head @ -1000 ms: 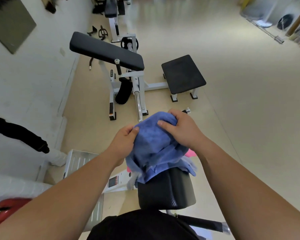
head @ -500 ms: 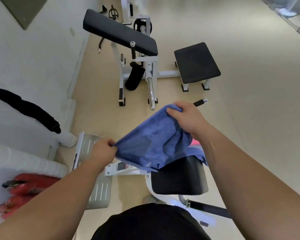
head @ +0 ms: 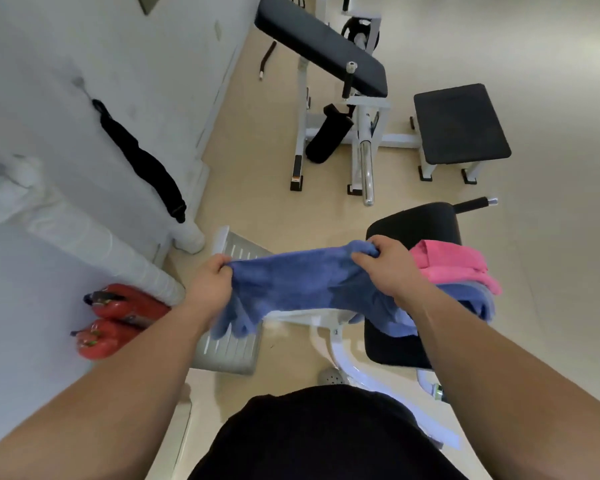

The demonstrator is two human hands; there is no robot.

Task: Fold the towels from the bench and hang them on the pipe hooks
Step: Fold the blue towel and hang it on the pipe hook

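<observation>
Left hand [head: 209, 285]: fist closed, pinching one end of blue towel [head: 293, 283]
Right hand [head: 384, 267]: closed, gripping the towel's other end
Blue towel: stretched between both hands, held in the air just left of the bench [head: 417, 223], lower edges hanging slack
Pink towel [head: 448, 264]: crumpled on the bench seat, on top of more blue cloth [head: 478, 299]
Two red objects [head: 115, 320]: on the floor, well left of the bench, against the wall
Black cloth [head: 142, 161]: hanging on the wall, beyond and left of the bench
</observation>
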